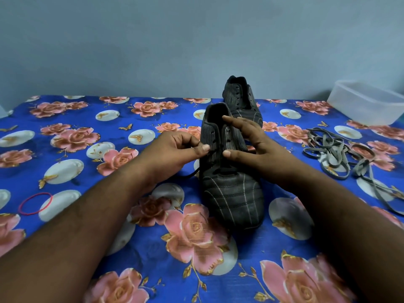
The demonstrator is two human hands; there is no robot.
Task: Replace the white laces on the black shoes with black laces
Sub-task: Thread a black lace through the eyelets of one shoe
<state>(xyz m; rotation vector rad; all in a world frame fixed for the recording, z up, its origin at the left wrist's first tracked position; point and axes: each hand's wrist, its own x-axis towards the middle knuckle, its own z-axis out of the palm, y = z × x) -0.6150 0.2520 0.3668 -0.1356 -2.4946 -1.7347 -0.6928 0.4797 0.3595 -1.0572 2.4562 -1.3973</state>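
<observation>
Blue floral cloth (153, 248) covers the surface below a plain grey-blue wall (153, 40). Near black striped shoe (231, 193): left hand (175, 152) pinches thin black lace (185, 174) at an eyelet, lacing barely begun; right hand (251, 147) steadies it, fingers spread. Far black shoe (240, 99) unlaced. Removed whitish laces (336, 154) heaped right.

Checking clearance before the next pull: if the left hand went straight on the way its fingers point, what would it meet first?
Probably the near black shoe: the left hand, pinching the black lace, points right at its eyelet flap, apparently already touching.
</observation>
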